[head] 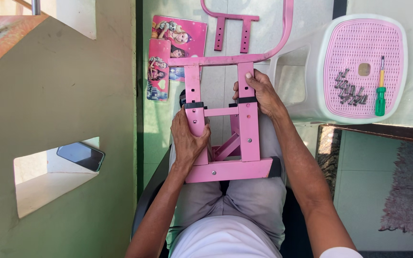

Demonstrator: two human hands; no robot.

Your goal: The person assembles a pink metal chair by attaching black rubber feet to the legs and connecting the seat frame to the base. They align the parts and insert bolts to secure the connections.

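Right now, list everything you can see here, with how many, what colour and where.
metal frame: one, pink, on the person's lap, reaching out over the floor
bracket piece: one, pink, on the floor at the top
picture panels: two, pink with cartoon figures, on the floor by the frame's left
stool: one, white with pink seat, on the right
screws: a small pile, grey, on the stool seat
screwdriver: one, green and yellow handle, on the stool beside the screws
phone: one, black, in a wall niche at left
rug: one, pinkish, floor at lower right
left hand: grips the frame's left upright
right hand: grips the frame's right upright
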